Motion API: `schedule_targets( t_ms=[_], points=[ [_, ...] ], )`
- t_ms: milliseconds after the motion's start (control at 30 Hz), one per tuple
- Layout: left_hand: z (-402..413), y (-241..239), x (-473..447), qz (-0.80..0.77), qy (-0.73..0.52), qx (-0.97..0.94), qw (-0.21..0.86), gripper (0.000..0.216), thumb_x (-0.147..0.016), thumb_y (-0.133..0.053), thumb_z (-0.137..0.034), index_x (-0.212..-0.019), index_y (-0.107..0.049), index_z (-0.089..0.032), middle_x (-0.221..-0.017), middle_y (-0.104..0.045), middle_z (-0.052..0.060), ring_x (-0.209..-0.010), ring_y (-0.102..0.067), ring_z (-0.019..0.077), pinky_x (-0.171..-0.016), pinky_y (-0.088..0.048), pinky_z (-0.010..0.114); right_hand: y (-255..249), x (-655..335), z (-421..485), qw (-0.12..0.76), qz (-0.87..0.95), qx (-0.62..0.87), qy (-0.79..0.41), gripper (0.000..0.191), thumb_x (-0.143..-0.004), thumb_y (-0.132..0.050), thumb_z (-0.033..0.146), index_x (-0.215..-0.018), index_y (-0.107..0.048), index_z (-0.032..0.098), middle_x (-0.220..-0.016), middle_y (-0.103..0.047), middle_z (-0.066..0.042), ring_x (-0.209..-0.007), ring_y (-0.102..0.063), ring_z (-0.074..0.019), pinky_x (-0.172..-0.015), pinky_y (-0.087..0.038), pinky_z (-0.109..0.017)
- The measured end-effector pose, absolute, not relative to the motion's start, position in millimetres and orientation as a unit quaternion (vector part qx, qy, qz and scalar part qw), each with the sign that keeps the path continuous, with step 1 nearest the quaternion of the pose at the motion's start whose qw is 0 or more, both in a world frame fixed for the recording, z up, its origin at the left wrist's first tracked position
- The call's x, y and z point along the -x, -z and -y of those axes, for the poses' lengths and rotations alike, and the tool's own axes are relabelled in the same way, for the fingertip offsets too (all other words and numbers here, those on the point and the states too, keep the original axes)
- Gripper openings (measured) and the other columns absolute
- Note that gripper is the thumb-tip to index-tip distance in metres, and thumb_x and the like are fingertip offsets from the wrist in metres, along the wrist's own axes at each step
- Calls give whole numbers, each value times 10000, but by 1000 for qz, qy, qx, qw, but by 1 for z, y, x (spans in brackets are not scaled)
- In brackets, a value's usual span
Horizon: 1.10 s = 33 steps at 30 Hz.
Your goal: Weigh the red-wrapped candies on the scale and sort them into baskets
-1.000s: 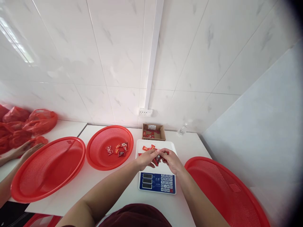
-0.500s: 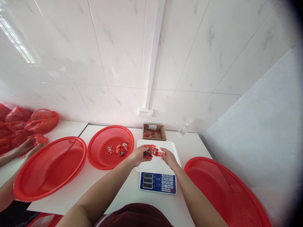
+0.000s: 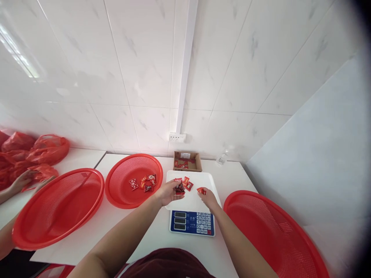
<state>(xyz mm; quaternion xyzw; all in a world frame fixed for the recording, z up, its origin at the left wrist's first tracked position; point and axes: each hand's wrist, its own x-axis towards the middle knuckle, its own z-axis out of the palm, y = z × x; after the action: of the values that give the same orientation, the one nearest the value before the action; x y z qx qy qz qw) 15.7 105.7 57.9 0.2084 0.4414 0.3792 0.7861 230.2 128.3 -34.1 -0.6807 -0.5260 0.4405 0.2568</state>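
Over the white pan (image 3: 189, 202) of a digital scale (image 3: 191, 223), my left hand (image 3: 167, 193) is closed around several small wrapped candies (image 3: 179, 187) in red and dark wrappers. Two red candy packets (image 3: 188, 183) lie on the pan just right of those fingers. My right hand (image 3: 209, 199) pinches one small red candy packet (image 3: 201, 190) above the pan's right side. Behind the pan, a cardboard box (image 3: 188, 161) holds some red packets. To the left, a red plastic basket (image 3: 116, 185) contains several wrapped candies (image 3: 148, 183).
A second red basket (image 3: 58, 245) stands further left, and a large red basket (image 3: 232, 199) is at the right. A clear plastic bottle (image 3: 222, 157) is near the wall. Red plastic bags (image 3: 48, 148) lie at far left, where another person's hands (image 3: 24, 180) touch one.
My right hand has drawn slightly right, away from my left, with one packet in its fingers. My left hand keeps its candies. The view has shifted a little.
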Motion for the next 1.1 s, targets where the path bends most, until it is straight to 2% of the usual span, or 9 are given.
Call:
schedule_targets(
  t_ms=[167,267,367,467,567,667,767,967,1100],
  points=[
    [-106,-62,-26,-413,-355,-278,791,187,-761,-685,-280,-878,-625,-148,-810,-650,48,-680,-621,115,-612,-478,213,-13,-236,-116,404,352,542,-648,274,-653,-736,410,-748,-594,196,-790,-637,-19,-764,-615,-138,-588,-463,-217],
    [-106,-67,-32,-415,-359,-295,782,207,-781,-657,-328,-882,-622,-151,-767,-642,34,-609,-594,95,-523,-427,188,-37,-236,-107,407,346,496,-685,340,-617,-762,447,-774,-595,197,-638,-615,12,-626,-593,-115,-508,-425,-188],
    [-106,-72,-37,-431,-371,-311,762,255,-779,-636,-405,-810,-597,-155,-685,-617,10,-519,-526,68,-445,-325,168,-48,-233,-102,426,343,468,-695,401,-604,-755,507,-808,-593,202,-501,-539,58,-431,-467,-67,-408,-329,-167],
    [-105,-75,-42,-434,-376,-345,742,339,-782,-585,-491,-725,-565,-158,-571,-562,-14,-444,-426,53,-423,-250,179,-51,-230,-98,455,319,455,-696,431,-648,-692,580,-630,-523,184,-415,-440,73,-367,-348,-37,-361,-254,-160],
    [-104,-74,-46,-449,-382,-358,725,399,-785,-533,-550,-663,-514,-170,-455,-458,-49,-386,-316,51,-406,-173,197,-51,-229,-97,477,282,454,-698,425,-674,-695,543,-573,-508,175,-456,-478,49,-416,-417,-45,-384,-332,-156],
    [-104,-71,-47,-455,-384,-360,718,408,-774,-523,-577,-664,-474,-187,-422,-393,-71,-363,-254,54,-405,-106,212,-50,-231,-97,508,228,448,-700,267,-657,-764,405,-740,-622,195,-657,-618,13,-586,-575,-85,-512,-484,-181],
    [-102,-70,-47,-455,-402,-365,706,386,-774,-531,-569,-724,-488,-189,-497,-452,-59,-417,-342,63,-423,-173,202,-47,-234,-98,526,192,429,-709,305,-634,-796,308,-889,-650,224,-805,-656,3,-690,-616,-103,-575,-526,-194],
    [-94,-79,-46,-423,-369,-365,742,347,-719,-672,-433,-912,-524,-185,-833,-608,23,-730,-565,116,-589,-357,220,-34,-235,-98,507,189,421,-728,327,-703,-697,502,-712,-620,183,-569,-511,28,-480,-461,-55,-396,-390,-152],
    [-88,-78,-49,-420,-326,-422,734,406,-688,-719,-365,-956,-480,-176,-842,-616,29,-758,-583,124,-618,-357,233,-31,-230,-92,491,223,444,-716,367,-679,-700,538,-784,-629,194,-594,-515,28,-505,-454,-64,-420,-362,-175]
  ],
)
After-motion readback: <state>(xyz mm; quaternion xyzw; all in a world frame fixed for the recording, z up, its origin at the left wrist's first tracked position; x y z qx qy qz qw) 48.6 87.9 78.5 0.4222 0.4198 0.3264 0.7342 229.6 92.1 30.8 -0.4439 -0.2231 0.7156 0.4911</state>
